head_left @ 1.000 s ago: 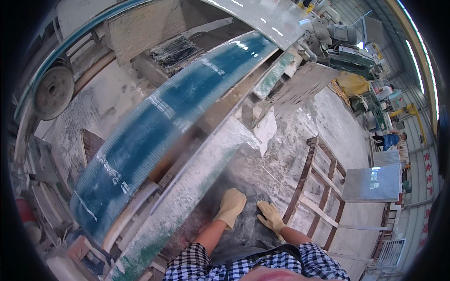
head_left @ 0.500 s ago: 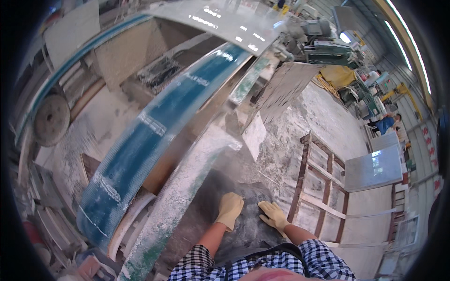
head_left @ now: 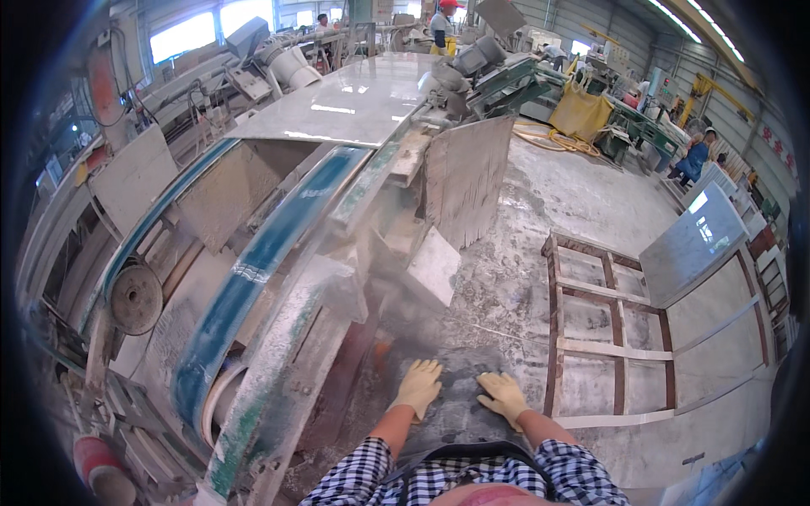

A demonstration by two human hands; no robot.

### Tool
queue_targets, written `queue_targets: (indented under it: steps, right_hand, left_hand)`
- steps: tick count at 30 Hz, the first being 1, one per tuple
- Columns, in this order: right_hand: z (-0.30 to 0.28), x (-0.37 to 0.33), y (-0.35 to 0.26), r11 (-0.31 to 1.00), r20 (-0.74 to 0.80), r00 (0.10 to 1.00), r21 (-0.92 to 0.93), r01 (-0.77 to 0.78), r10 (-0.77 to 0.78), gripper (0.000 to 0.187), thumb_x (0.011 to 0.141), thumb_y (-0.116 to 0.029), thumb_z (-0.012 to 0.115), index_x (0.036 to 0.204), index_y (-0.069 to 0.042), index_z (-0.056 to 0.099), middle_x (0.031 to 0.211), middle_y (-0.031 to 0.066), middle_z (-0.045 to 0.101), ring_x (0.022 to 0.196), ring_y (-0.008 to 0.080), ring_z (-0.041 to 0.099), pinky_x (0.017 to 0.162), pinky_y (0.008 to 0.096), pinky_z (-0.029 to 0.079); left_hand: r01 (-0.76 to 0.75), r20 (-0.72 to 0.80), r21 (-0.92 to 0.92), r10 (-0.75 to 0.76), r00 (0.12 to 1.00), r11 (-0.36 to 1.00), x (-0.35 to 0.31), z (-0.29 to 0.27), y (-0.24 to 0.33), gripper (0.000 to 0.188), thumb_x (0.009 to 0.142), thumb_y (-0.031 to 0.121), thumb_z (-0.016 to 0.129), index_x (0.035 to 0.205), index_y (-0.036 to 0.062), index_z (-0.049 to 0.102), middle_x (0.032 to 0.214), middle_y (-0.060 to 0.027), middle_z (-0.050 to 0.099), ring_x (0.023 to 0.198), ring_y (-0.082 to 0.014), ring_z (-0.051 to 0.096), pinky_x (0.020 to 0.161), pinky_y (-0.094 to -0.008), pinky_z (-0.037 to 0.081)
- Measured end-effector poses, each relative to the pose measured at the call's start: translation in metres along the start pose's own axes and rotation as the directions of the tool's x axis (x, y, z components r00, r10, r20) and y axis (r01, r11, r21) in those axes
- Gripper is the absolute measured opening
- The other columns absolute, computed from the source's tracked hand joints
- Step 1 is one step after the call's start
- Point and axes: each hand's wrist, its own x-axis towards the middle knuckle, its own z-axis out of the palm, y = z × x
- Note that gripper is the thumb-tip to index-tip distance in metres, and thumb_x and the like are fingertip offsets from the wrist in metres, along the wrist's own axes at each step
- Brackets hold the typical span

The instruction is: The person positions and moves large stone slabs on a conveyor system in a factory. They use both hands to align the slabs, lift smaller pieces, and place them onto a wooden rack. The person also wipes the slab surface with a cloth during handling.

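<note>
Pale yellow gloves cover both of my hands. My left hand [head_left: 417, 389] rests on the left side of a dark, wet-looking apron [head_left: 460, 384] at the front of my body, its fingers stretched forward. Across from it, my right hand [head_left: 504, 398] lies on the apron's right side with fingers spread. A gap of apron shows between the two hands, and neither one holds anything. The apron is grey-black with pale smears, and its straps run over my checked shirt.
On the left runs a machine with a blue belt [head_left: 261, 253] and a chipped green-white frame [head_left: 270, 396]. A pale polished slab [head_left: 354, 97] lies on it farther off. To the right stand a brown slatted frame [head_left: 616, 337] and a leaning slab [head_left: 700, 244]. People work in the background.
The view has tilted up, showing more of the hall. My left hand has gone from curled to stretched flat on the apron. My right hand stays on the apron, fingers spread.
</note>
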Motion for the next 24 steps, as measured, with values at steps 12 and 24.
queue_targets:
  steps: [12, 24]
  right_hand:
    - [0.024, 0.004, 0.019, 0.989, -0.160, 0.985, 0.141, -0.045, 0.067, 0.067, 0.094, -0.039, 0.066, 0.149, -0.004, 0.049, 0.153, 0.0211, 0.049, 0.144, 0.0363, 0.042, 0.119, 0.0533, 0.028]
    - [0.030, 0.005, 0.024, 0.975, -0.159, 0.964, 0.096, -0.202, 0.215, 0.061, 0.092, -0.032, 0.066, 0.143, -0.002, 0.054, 0.150, 0.0188, 0.052, 0.142, 0.0362, 0.042, 0.119, 0.0527, 0.027]
  left_hand:
    - [0.123, 0.110, 0.021, -0.124, 0.986, 0.992, -0.002, -0.014, 0.006, 0.047, 0.099, 0.025, 0.057, 0.143, 0.0085, 0.057, 0.151, -0.0128, 0.056, 0.144, -0.0302, 0.045, 0.122, -0.0489, 0.030]
    - [0.108, -0.025, -0.145, -0.113, 0.993, 0.984, 0.005, -0.002, 0.001, 0.049, 0.096, 0.025, 0.060, 0.142, 0.0079, 0.057, 0.150, -0.0139, 0.055, 0.143, -0.0327, 0.046, 0.120, -0.0501, 0.034]
